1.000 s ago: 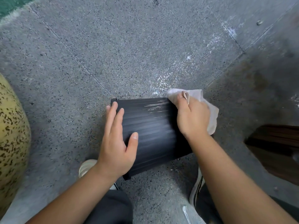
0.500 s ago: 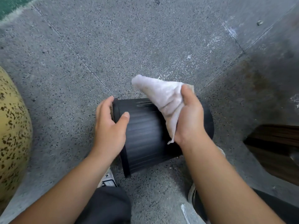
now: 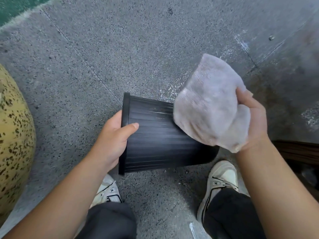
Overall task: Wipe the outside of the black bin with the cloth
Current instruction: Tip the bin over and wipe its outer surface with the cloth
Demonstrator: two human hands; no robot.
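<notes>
Left hand (image 3: 110,140) fingers grip the black ribbed bin's (image 3: 160,140) rim; right hand (image 3: 253,121) fingers clutch the white cloth (image 3: 207,107) over its base end, above the terrazzo floor (image 3: 120,49).

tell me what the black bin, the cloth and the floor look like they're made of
Black ribbed bin: probably moulded plastic with a semi-gloss finish, going by its even ribs and soft sheen. Pale bunched cloth: soft terry or microfibre, judging by its fuzzy nap. Grey speckled floor: likely terrazzo or concrete, with matte embedded flecks.
</notes>
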